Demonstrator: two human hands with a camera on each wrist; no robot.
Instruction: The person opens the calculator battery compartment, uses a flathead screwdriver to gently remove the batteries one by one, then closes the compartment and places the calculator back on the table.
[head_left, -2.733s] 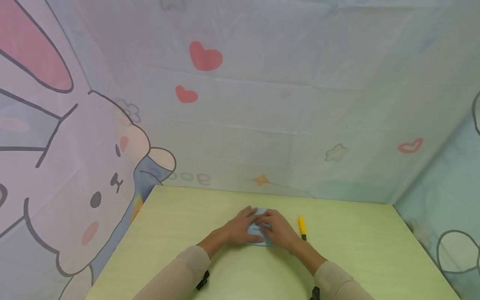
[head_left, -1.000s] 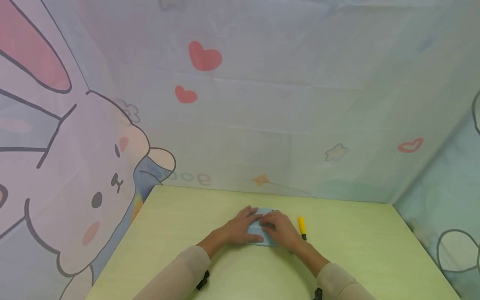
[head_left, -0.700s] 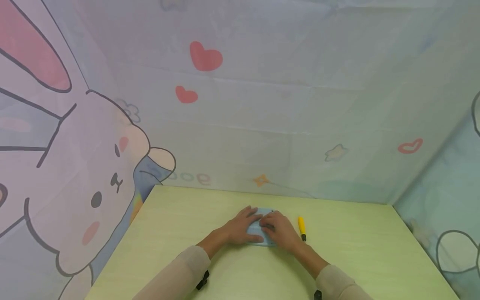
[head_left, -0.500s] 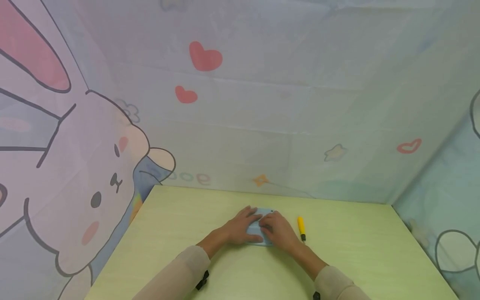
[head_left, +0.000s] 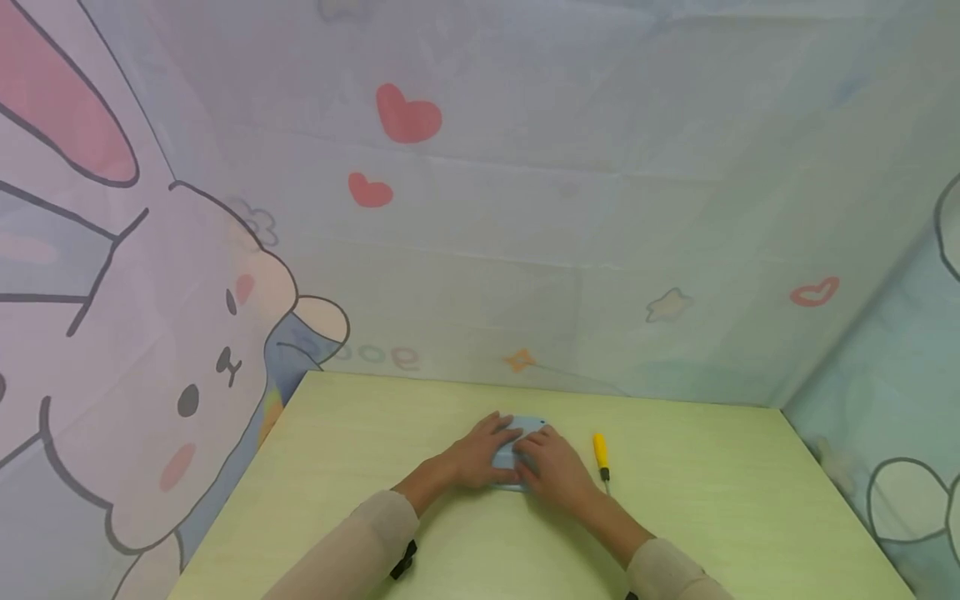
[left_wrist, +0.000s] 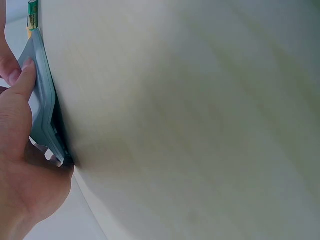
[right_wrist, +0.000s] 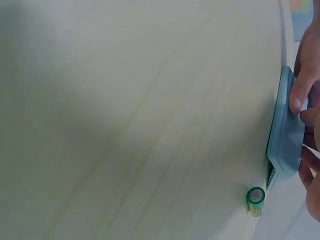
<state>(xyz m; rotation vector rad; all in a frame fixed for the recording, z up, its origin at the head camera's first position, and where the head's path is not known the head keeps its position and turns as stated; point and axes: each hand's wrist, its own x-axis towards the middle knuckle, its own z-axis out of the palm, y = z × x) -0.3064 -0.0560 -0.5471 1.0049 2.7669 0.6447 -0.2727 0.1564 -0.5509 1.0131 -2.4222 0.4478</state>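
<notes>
A light blue flat device with rounded corners [head_left: 531, 425] lies on the table; its exact kind cannot be told. My left hand [head_left: 472, 457] spans its left part, fingers spread, the thumb [left_wrist: 26, 80] lying straight along its top face in the left wrist view. From the right, my right hand [head_left: 558, 471] rests on the device with bent fingers close to the left hand. The thumb tips nearly meet on the device [right_wrist: 287, 142] in the right wrist view. Both hands cover its middle, so what lies beneath the fingertips is hidden.
To the right of the right hand lies a screwdriver [head_left: 602, 454] with a yellow and black handle. A green battery [right_wrist: 255, 200] stands beside the device in the right wrist view. Printed cloth walls [head_left: 480, 250] rise behind the table [head_left: 375, 408].
Writing on the device seen 2.7 seconds ago is out of sight. The right hand's raised, pinched fingers have come down flatter and slightly left, towards the near edge. The left hand keeps its place.
</notes>
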